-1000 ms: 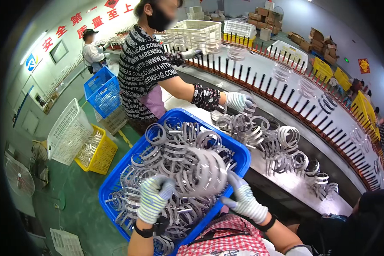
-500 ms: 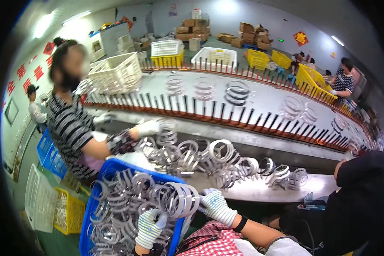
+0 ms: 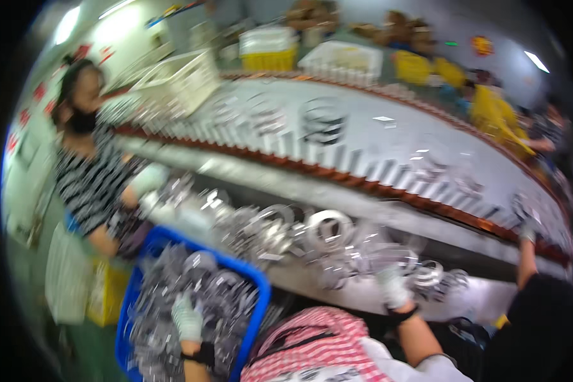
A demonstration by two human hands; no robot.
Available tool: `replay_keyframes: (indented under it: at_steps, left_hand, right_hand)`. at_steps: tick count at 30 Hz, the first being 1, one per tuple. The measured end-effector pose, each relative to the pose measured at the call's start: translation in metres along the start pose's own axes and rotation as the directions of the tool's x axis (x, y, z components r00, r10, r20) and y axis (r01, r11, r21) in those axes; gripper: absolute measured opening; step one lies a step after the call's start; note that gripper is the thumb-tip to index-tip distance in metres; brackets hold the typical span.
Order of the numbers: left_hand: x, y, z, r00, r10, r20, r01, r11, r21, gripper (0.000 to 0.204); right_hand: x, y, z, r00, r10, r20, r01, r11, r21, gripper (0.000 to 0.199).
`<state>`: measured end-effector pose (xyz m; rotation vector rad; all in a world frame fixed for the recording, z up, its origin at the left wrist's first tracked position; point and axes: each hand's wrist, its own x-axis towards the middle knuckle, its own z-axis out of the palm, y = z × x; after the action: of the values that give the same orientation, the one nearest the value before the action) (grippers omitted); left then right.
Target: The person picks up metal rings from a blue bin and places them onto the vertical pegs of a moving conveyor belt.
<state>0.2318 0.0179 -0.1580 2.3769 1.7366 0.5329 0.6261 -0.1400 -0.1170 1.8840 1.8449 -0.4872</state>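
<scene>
A workshop with a long curved conveyor belt (image 3: 388,137) fills the blurred view, a metal ledge (image 3: 363,293) running along its near edge. The left hand (image 3: 188,318), in a striped knit glove, rests down in the blue crate (image 3: 251,305), laid on the heap of silvery coiled rings (image 3: 165,305); whether its fingers close on a ring is lost in the blur, so I cannot tell. The right hand (image 3: 391,286), gloved too, is out over the ledge among the ring bundles (image 3: 328,232) lying there, touching or just above them, its grip equally unreadable. Around each grip the rings lie tangled, so they will likely snag on one another; they look like stiff, springy wire, light singly, heavier in a bunch, and slippery, best taken by hooking fingers through the loop. Beyond the crate, to the left, a co-worker in a striped top (image 3: 92,184) reaches a gloved hand (image 3: 149,178) to the same ledge. Against the picture half a second back, the right hand has moved further right along the ledge, away from the crate, the left has stayed in the crate, and the view has swung and smeared.
</scene>
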Motion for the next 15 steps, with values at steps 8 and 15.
replay_keyframes:
  at_steps: [8,15]
  left_hand:
    - [-0.035,-0.045,-0.005,0.977,-0.148,0.155,0.121,0.977,0.174,0.036]
    - [-0.031,-0.012,0.037,0.965,0.199,0.169,-0.243,0.924,0.296,0.022]
  right_hand:
    - [0.013,0.083,0.211,0.890,-0.242,-0.385,0.390,0.841,0.374,0.038]
    - [-0.003,0.104,0.222,0.766,0.231,-0.600,0.296,0.702,0.648,0.038]
